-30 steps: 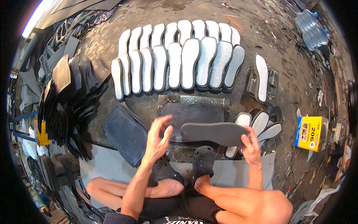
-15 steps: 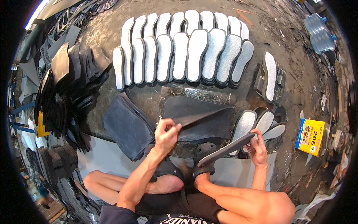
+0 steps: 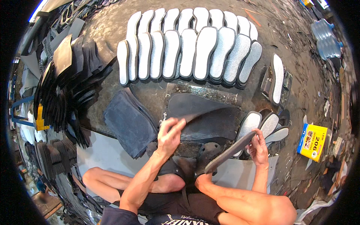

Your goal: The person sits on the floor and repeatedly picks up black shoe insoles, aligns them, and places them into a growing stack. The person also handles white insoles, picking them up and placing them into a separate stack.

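Note:
My left hand (image 3: 169, 138) pinches the near left edge of a thin black sheet (image 3: 202, 122), whose edge curls up off the board. A sole-shaped outline shows in the sheet's far part. In my right hand (image 3: 258, 149), a dark shoe sole (image 3: 229, 153) is gripped by its far end, tilted down toward my foot, with its dark edge facing up. Just beyond that hand lie several white-topped soles (image 3: 250, 123), partly overlapping. A stack of dark rubber sheets (image 3: 129, 125) sits left of my left hand.
Two rows of white-topped soles (image 3: 206, 52) lean together at the back. One more sole (image 3: 277, 78) rests on a block at right. Piled dark cut pieces (image 3: 60, 97) stand at left. A yellow and blue box (image 3: 313, 142) and a clear water bottle (image 3: 326, 39) lie at right.
The view has shifted slightly. My left hand has raised the sheet's edge a little, and the sole in my right hand hangs more steeply.

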Demonstrator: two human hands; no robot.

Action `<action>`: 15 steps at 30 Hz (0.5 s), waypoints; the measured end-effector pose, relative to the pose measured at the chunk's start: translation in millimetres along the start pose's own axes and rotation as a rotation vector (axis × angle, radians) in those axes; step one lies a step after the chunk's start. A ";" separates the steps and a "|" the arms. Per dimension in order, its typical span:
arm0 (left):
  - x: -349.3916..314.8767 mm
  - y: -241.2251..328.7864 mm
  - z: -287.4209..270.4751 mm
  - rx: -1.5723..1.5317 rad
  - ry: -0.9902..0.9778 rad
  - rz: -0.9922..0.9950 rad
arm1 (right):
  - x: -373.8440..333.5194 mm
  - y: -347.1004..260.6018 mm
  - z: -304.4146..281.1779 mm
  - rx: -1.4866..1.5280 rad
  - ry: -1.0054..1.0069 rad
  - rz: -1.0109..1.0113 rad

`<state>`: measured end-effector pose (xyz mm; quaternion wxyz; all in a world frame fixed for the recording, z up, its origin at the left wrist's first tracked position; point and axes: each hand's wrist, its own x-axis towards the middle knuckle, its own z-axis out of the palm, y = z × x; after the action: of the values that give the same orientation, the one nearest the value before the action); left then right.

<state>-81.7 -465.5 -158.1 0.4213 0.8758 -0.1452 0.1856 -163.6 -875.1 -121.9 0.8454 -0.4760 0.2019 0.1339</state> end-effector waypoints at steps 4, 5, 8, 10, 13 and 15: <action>26.7 36.1 8.9 -0.502 0.333 -0.732 | 25.1 -3.6 51.8 -0.152 0.222 -0.055; 18.0 30.9 6.3 -0.818 0.191 -0.903 | 32.8 -0.7 57.4 -0.164 0.229 -0.065; 5.6 47.4 16.1 -0.911 0.005 -1.007 | 55.0 13.6 77.0 -0.343 0.257 -0.097; 6.8 43.7 21.0 -0.828 0.133 -1.020 | 60.2 13.8 89.0 -0.544 0.306 -0.160; 21.8 24.9 23.9 -0.777 0.273 -1.001 | 67.5 11.1 108.9 -0.821 0.386 -0.281; 26.6 15.9 23.8 -0.653 0.263 -0.987 | 77.3 16.5 108.6 -0.751 0.394 -0.311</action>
<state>-59.8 -496.5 -149.0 0.7191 0.6348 0.2821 0.0206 -79.0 -770.8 -120.0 0.5696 -0.7909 0.2225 -0.0237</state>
